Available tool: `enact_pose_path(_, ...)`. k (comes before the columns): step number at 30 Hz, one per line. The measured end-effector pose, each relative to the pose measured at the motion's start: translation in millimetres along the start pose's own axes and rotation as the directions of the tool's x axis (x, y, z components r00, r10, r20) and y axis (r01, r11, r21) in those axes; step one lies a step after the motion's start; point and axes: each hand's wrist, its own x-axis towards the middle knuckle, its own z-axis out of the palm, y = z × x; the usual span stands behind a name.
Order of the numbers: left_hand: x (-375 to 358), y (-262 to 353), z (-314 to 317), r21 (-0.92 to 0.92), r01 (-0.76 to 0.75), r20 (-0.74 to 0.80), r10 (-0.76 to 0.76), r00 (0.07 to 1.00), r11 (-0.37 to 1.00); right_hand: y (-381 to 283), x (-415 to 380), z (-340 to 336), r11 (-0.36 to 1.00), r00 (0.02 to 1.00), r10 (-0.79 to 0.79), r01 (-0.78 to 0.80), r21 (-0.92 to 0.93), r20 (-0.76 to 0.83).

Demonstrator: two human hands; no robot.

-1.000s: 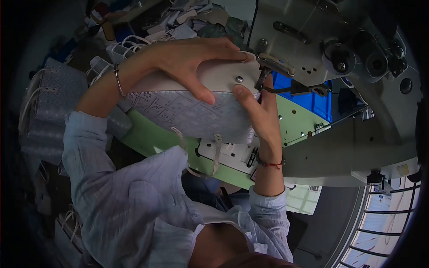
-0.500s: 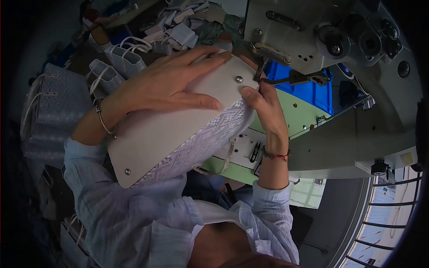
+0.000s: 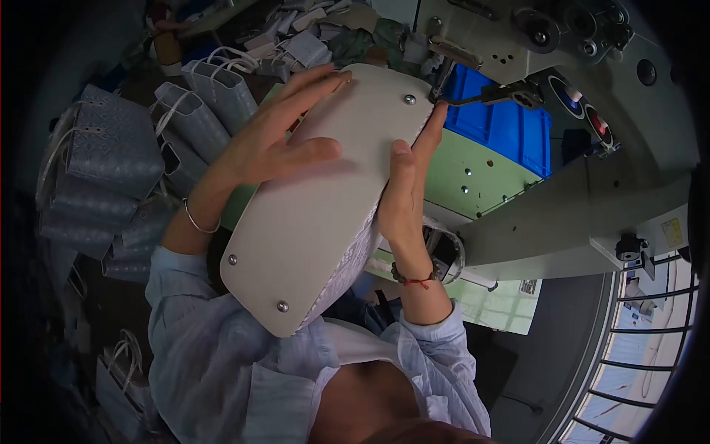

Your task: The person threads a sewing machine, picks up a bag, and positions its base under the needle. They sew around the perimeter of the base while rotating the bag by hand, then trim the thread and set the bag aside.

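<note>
A bag [image 3: 318, 192] with a pale smooth base, metal studs near its corners and a patterned silvery side lies tilted, base up, between my hands. My left hand [image 3: 274, 144] rests on the base's left edge, fingers spread and thumb lying across the surface. On the right edge, my right hand [image 3: 407, 185] grips the bag, thumb on the base and fingers along the patterned side. The bag's upper right corner touches or nearly touches the metal arm of a sewing machine [image 3: 510, 92]; the exact contact is hidden.
Finished-looking patterned bags [image 3: 115, 148] with handles stand at the left. A blue crate [image 3: 499, 122] sits beyond the green work surface [image 3: 451, 170]. Pale pieces [image 3: 307, 48] are heaped at the back. A person [image 3: 164, 37] is at the far upper left. A barred window [image 3: 643, 348] is at lower right.
The bag has turned more upright, showing more of its base and less of the patterned side. My left hand has shifted to its left edge; my right hand has moved left and lower.
</note>
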Motion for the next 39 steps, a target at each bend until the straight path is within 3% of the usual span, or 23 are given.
enact_pose_path(1, -18.8, -2.1, 9.8, -0.467, -0.072, -0.126, 0.015, 0.992, 0.881, -2.1, 1.6, 1.8, 0.999, 0.999, 0.032, -0.033, -0.003, -0.003)
enact_pose_path(2, -36.3, 0.7, 20.2, -0.81, -0.183, -0.238, -0.028, 0.971, 0.557, -3.7, 3.3, 2.0, 0.998, 0.998, 0.062, -0.062, -0.004, -0.01)
enact_pose_path(4, -76.6, 23.6, 41.6, -0.9, -0.276, -0.325, -0.098, 0.941, 0.338, 1.7, 1.8, 2.6, 0.999, 0.999, 0.033, -0.033, -0.004, -0.022)
enact_pose_path(6, -103.9, 53.1, 62.1, -0.946, -0.308, -0.323, -0.278, 0.905, 0.096, 1.5, 3.1, 2.0, 1.0, 0.999, 0.005, -0.006, -0.009, -0.033)
enact_pose_path(9, -110.4, 88.5, 63.9, -0.848, -0.343, -0.045, -0.589, 0.807, -0.405, -3.1, 3.4, -3.2, 0.997, 0.997, 0.071, -0.072, 0.018, 0.01)
enact_pose_path(12, -115.5, 100.5, 65.1, -0.679, -0.404, 0.124, -0.638, 0.76, -0.613, -5.5, 3.4, -5.2, 0.995, 0.996, 0.086, -0.088, 0.046, 0.036)
enact_pose_path(16, -135.1, 87.5, 76.0, -0.703, -0.271, 0.111, -0.477, 0.872, -0.657, -7.1, 5.5, -7.9, 0.994, 0.995, 0.089, -0.091, 0.064, 0.041)
enact_pose_path(17, -134.7, 93.2, 75.1, -0.766, -0.287, 0.159, -0.602, 0.782, -0.575, -7.7, 4.4, -8.4, 0.993, 0.995, 0.092, -0.095, 0.067, 0.045)
enact_pose_path(19, -138.9, 93.1, 74.0, -0.83, -0.279, 0.187, -0.713, 0.676, -0.482, -9.4, 4.6, -8.9, 0.993, 0.995, 0.091, -0.094, 0.078, 0.045)
enact_pose_path(22, -141.2, 71.2, 96.5, -0.893, -0.175, 0.202, -0.717, 0.667, -0.414, -9.1, 4.8, -9.2, 0.992, 0.995, 0.088, -0.091, 0.085, 0.039)
enact_pose_path(23, -124.4, 66.1, 114.4, -0.788, -0.431, -0.111, -0.588, 0.801, -0.439, -9.2, 5.2, -9.6, 0.992, 0.996, 0.086, -0.088, 0.086, 0.033)
enact_pose_path(25, -120.5, 64.2, 112.9, -0.6, -0.607, -0.438, -0.421, 0.794, -0.52, -10.1, 5.7, -10.2, 0.992, 0.996, 0.08, -0.082, 0.092, 0.027)
enact_pose_path(26, -125.5, 79.2, 83.5, -0.778, -0.398, -0.075, -0.557, 0.827, -0.486, -10.5, 6.7, -11.4, 0.993, 0.997, 0.074, -0.076, 0.095, 0.019)
enact_pose_path(28, -138.3, 82.9, 70.4, -0.865, -0.129, 0.27, -0.665, 0.697, -0.486, -10.8, 5.5, -10.2, 0.993, 0.997, 0.072, -0.072, 0.098, 0.002)
enact_pose_path(30, -139.5, 85.6, 66.3, -0.861, -0.083, 0.314, -0.651, 0.691, -0.503, -8.6, 5.2, -9.3, 0.992, 0.998, 0.062, -0.061, 0.106, -0.007)
enact_pose_path(39, -133.6, 83.7, 71.1, -0.893, -0.119, 0.193, -0.609, 0.769, -0.433, -14.6, 1.2, -11.4, 0.987, 0.988, 0.14, -0.144, 0.069, 0.066)
